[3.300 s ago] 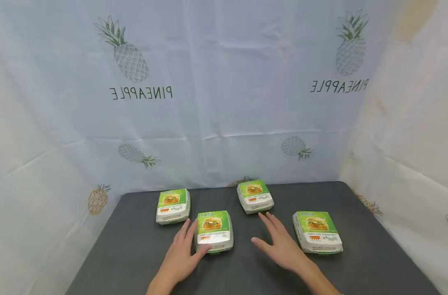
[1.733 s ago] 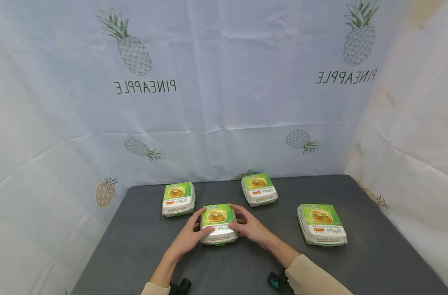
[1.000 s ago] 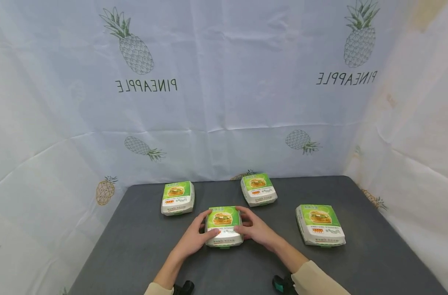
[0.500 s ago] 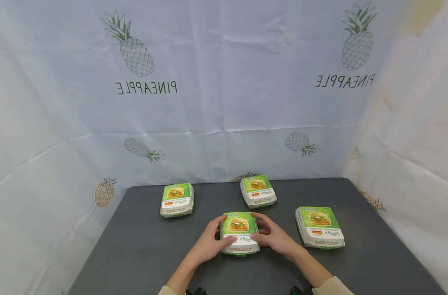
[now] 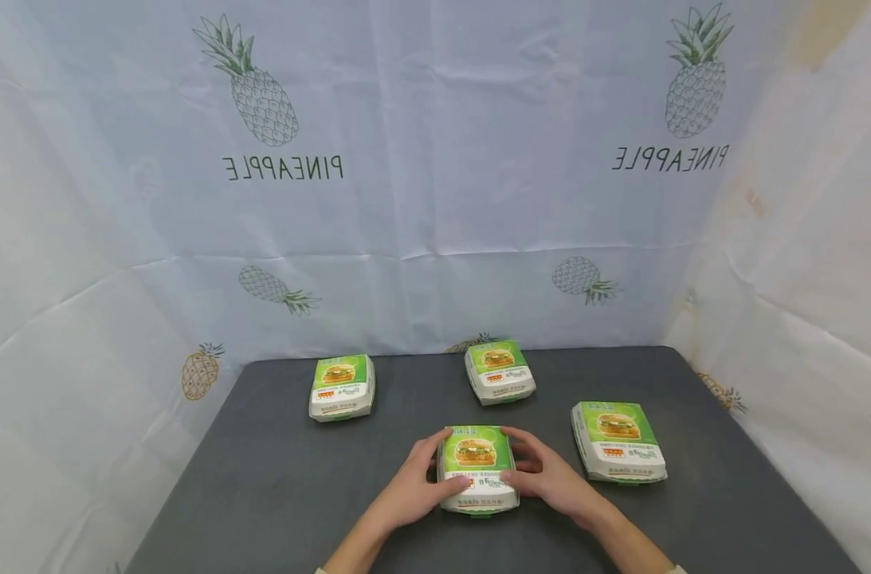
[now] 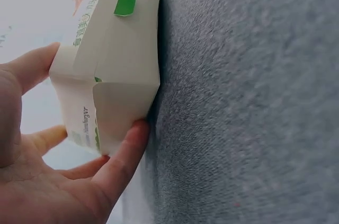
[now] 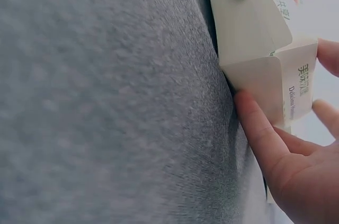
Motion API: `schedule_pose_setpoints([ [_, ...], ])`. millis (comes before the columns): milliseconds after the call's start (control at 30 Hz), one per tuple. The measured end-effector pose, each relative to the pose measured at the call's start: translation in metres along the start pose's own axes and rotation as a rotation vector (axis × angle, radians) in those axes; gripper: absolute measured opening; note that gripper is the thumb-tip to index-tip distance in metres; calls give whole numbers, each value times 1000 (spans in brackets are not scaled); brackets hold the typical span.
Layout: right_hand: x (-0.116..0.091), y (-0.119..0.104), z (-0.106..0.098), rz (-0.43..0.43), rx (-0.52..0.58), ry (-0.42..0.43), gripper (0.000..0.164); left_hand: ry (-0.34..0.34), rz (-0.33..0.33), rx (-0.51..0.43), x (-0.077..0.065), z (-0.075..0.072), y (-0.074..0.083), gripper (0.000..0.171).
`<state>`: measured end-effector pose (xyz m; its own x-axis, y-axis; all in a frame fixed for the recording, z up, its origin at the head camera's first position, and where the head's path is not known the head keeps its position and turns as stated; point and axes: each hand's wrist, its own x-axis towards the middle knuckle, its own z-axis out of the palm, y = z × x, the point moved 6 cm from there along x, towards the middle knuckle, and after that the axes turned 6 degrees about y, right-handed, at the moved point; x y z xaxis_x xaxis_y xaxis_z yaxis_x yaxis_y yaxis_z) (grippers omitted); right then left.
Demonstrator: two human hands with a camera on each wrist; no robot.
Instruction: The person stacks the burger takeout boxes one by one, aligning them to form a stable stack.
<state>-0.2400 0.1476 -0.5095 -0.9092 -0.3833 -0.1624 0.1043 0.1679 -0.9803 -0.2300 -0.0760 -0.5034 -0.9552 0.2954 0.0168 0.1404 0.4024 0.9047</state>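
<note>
Low in the middle of the head view, the near box [image 5: 477, 468] sits on the grey worktop [image 5: 277, 486], held from both sides. The left hand [image 5: 412, 490] cups its left wall, thumb on the front corner and fingers [image 6: 126, 155] curled round the side; the left wrist view shows that thumb pressed along the lower front edge where the box meets the worktop. The right hand [image 5: 550, 478] mirrors this on the right wall, its fingers [image 7: 262, 134] wrapped on the corner in the right wrist view. Both hands grip the box; neither is slack.

The box appears to rest flat on the worktop, its green tab [image 6: 125, 3] tucked in the front flap, so the lid looks closed.

Three more boxes lie apart from it: the left box [image 5: 341, 387] at mid-left, the far box [image 5: 500, 371] just above centre, and the right box [image 5: 617, 452] to the right, near the right hand but not touching it. A pineapple-print cloth [image 5: 435, 159] fills the upper frame.

By the look of it, the step in hand is placing or squaring the near box at the front. The next move would call for an even two-sided hold, or a thumb under the tab to lift the lid without crushing the thin card.
</note>
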Motion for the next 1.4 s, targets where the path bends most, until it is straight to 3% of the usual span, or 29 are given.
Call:
schedule_pose_setpoints([
  [200, -8, 1, 1, 2, 11, -1, 77, -29, -4, -19, -5, 1, -1, 82],
  [467, -13, -2, -5, -24, -44, 23, 76, -91, 9, -118, -4, 3, 0, 95],
  [833, -21, -9, -4, -45, -139, 59, 75, -140, 60, -103, 0, 5, 1, 107],
  [1067, -23, -5, -4, -17, -140, 73, 76, -142, 42, -149, 0, 8, -1, 108],
  [1400, -33, -6, -13, 12, -193, 103, 73, -130, 38, -115, 2, 7, 2, 107],
])
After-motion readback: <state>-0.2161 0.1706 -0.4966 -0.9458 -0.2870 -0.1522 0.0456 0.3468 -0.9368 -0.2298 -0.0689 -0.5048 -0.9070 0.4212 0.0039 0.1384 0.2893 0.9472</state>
